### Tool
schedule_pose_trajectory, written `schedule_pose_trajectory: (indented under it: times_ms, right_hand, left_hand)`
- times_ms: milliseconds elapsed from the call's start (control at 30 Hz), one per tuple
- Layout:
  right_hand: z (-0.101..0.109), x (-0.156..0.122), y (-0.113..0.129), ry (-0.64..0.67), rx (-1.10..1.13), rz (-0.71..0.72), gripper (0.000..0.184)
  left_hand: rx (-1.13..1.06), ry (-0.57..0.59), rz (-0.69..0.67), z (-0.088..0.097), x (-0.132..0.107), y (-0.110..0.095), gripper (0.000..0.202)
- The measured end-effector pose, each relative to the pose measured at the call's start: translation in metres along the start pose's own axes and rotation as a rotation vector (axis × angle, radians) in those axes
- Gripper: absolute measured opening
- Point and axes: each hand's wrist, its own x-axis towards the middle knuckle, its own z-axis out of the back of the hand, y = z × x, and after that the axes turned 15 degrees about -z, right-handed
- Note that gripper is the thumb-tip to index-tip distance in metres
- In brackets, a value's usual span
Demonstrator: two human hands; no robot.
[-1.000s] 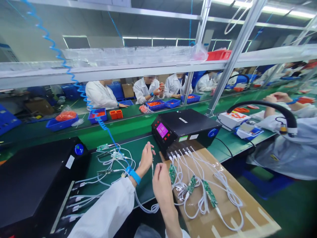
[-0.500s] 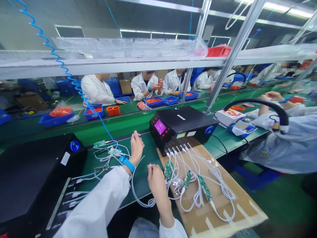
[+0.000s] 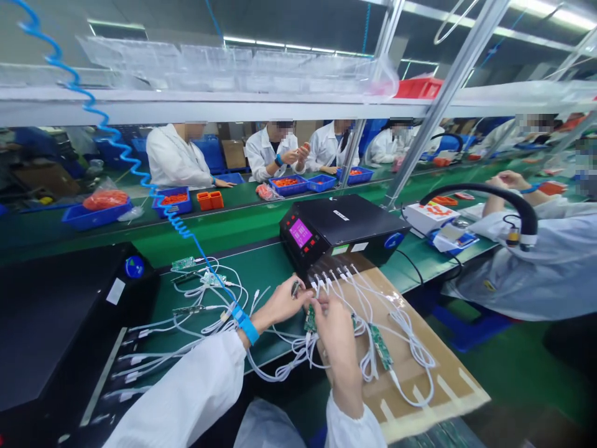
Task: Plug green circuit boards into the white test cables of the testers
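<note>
Pinching a small plug end (image 3: 295, 288) of a white cable (image 3: 280, 372) between left hand (image 3: 283, 304) fingertips, right by the black tester box (image 3: 347, 227). Right hand (image 3: 336, 333) curls narrowly over a green circuit board (image 3: 310, 319) on the cardboard sheet (image 3: 433, 389). Cable's floppy and light, board's fragile, so I'd grip the plug shell and board edges.

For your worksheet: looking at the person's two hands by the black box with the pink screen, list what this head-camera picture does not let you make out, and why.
- Head view: what the left hand pinches; too small and blurred.
- Head view: the green circuit board is mostly hidden behind the right hand.
- Head view: text on the pink screen; too small.
- Head view: the black unit at the left is cut by the frame edge.
</note>
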Motion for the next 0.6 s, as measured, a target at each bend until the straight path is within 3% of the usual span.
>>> schedule_pose_trajectory:
  times_ms: [133,233,400,600]
  right_hand:
    - [0.008,0.000,-0.009,-0.076,0.185,0.002,0.034]
    - [0.011,-0.001,-0.012,-0.116,0.265,0.015,0.036]
    - [0.006,-0.004,-0.010,-0.142,0.325,0.052,0.039]
    - [0.000,-0.005,-0.016,-0.084,0.346,0.040,0.039]
  left_hand:
    - [-0.079,0.068,0.022,-0.016,-0.001,-0.012,0.044]
    - [-0.206,0.092,-0.048,-0.028,0.002,-0.021,0.051]
    - [-0.412,0.004,-0.069,-0.048,0.011,-0.026,0.059]
    - [-0.427,-0.038,-0.055,-0.057,0.007,-0.028,0.060]
